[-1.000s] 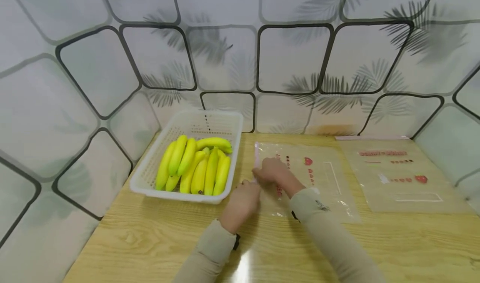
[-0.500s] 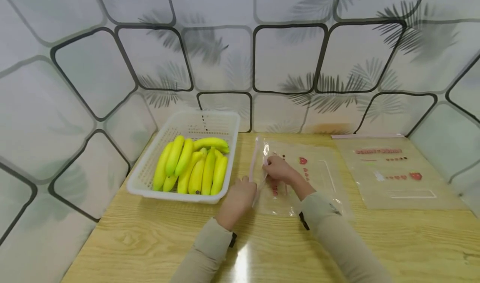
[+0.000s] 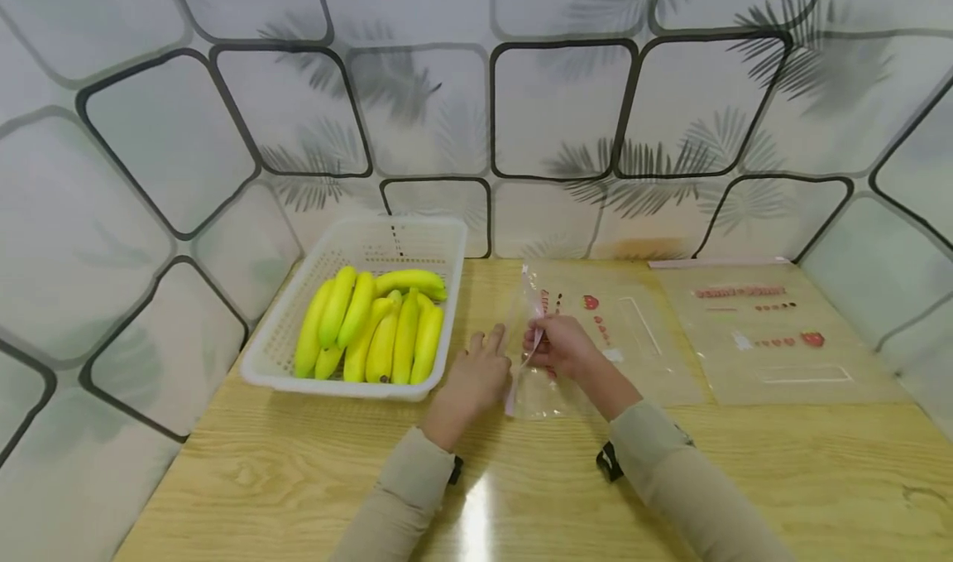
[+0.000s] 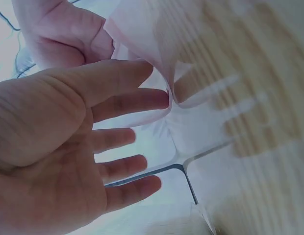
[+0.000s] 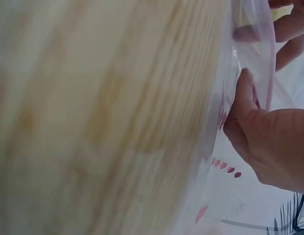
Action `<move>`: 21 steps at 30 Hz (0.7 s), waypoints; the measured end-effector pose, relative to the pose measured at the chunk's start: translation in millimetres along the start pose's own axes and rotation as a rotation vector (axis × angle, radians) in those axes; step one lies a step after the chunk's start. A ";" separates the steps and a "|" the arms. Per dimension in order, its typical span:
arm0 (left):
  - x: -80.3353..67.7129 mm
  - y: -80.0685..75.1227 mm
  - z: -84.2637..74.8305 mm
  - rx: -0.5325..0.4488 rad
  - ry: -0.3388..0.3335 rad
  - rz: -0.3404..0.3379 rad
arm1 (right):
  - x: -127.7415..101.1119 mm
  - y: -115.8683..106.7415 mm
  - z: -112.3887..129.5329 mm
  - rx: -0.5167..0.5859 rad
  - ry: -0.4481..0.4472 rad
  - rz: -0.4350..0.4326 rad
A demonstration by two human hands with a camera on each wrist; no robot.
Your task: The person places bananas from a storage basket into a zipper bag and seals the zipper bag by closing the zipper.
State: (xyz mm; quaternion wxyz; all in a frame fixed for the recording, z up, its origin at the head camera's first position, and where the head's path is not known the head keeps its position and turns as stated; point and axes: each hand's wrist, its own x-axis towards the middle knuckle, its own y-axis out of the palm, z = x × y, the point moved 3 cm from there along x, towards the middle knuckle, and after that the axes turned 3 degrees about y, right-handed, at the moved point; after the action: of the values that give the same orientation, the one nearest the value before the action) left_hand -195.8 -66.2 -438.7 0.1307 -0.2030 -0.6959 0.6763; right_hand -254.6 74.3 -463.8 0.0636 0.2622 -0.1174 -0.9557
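Note:
A clear zip bag [image 3: 640,363] with red strawberry prints lies flat on the wooden table, its pink zip edge [image 5: 269,73] toward the left. My right hand [image 3: 566,348] pinches that edge between thumb and fingers and lifts it, so the two layers part in the right wrist view. Just left of the bag's mouth is my left hand [image 3: 475,384], palm down with fingers extended and spread. In the left wrist view, the left thumb and index fingertips [image 4: 159,99] reach right to the bag's pink edge [image 4: 166,78], without gripping it.
A white plastic basket [image 3: 256,367] holding several yellow bananas [image 3: 380,338] stands left of the hands. A second clear printed zip bag [image 3: 789,322] lies flat at the right. A patterned wall [image 3: 566,115] rises behind the table.
The left fingers have let go of the bag's edge and straightened. The right hand has pulled the zip edge apart and now holds it raised. The view has shifted slightly.

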 end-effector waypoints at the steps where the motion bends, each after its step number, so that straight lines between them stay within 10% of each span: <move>1: 0.0 -0.3 -0.4 -0.002 0.000 0.003 | -1.5 -0.1 -0.6 0.049 0.013 -0.003; 21: 3.9 -4.5 7.6 -0.528 0.070 -0.026 | -40.7 -16.8 5.2 0.190 -0.082 0.026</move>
State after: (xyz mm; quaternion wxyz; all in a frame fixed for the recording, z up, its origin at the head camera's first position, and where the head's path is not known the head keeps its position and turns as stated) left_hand -203.2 -71.3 -435.0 0.1059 -0.2441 -0.8458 0.4623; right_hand -223.5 98.9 -443.9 0.0458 0.2264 -0.2135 -0.9493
